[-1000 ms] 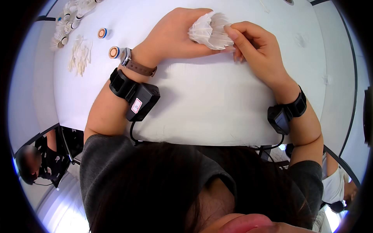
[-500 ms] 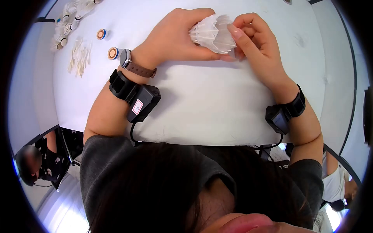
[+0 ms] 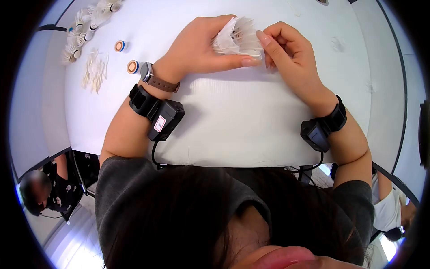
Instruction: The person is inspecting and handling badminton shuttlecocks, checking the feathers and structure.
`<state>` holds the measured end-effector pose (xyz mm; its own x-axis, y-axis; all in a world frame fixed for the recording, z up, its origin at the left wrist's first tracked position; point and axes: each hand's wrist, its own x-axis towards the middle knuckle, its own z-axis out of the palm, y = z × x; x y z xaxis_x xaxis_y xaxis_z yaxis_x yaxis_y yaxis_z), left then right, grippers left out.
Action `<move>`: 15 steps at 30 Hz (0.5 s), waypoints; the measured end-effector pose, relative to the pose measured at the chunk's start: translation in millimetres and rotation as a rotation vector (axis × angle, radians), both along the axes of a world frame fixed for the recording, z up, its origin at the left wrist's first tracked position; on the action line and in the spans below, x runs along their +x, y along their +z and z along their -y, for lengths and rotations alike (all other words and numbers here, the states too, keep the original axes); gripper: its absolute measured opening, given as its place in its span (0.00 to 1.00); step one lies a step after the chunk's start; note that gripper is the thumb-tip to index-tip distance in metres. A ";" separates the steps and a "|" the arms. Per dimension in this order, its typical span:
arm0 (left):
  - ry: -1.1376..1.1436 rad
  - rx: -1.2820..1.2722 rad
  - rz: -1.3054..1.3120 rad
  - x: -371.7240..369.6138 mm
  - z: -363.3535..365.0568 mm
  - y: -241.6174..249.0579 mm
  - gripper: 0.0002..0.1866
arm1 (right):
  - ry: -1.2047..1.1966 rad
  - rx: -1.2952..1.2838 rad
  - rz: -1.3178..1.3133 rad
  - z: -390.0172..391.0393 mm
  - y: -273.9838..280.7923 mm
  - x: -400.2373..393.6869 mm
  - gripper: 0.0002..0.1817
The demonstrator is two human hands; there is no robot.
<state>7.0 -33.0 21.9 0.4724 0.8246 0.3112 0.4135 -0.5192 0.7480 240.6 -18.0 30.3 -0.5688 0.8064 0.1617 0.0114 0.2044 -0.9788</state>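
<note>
Left hand (image 3: 197,45) was wrapped around a shuttlecock (image 3: 235,38), thumb under it, holding it just above the far part of the desk (image 3: 251,116). Right hand (image 3: 286,56) was curled, its fingertips (image 3: 263,38) pinching or touching the feather edge on the right side; it looked closed on the feathers, though the exact contact was hard to see.

Other stuff: two cork bases (image 3: 126,56) sat left of the left wrist, a loose feather pile (image 3: 95,69) further left, and a row of finished shuttlecocks (image 3: 83,31) along the far-left desk edge. A watch (image 3: 147,71) and black wrist bands were on the forearms. Another person (image 3: 38,193) sat low left.

Risk, as a judgement: feathers are thin, so too hard a pinch or a squeeze from the left palm could bend or snap one, or pull it out of line. A loosened grip could drop the shuttlecock onto the desk.

Versus half a second earlier: both hands and the shuttlecock sat slightly further up in the view, the shuttlecock was rotated a bit with the feather tips more fanned, and the right fingers were closer on its rim.
</note>
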 end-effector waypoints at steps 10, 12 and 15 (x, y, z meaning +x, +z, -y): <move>-0.048 -0.026 0.154 1.9 -0.8 -2.5 0.23 | -0.039 0.000 -0.004 0.0 -0.4 0.0 0.12; -0.055 -0.032 0.169 3.4 -0.1 0.3 0.23 | -0.030 0.014 0.005 -1.2 -1.7 1.0 0.13; -0.054 -0.021 0.139 4.9 -1.8 -3.4 0.24 | 0.000 0.011 0.016 -1.2 -0.3 2.6 0.14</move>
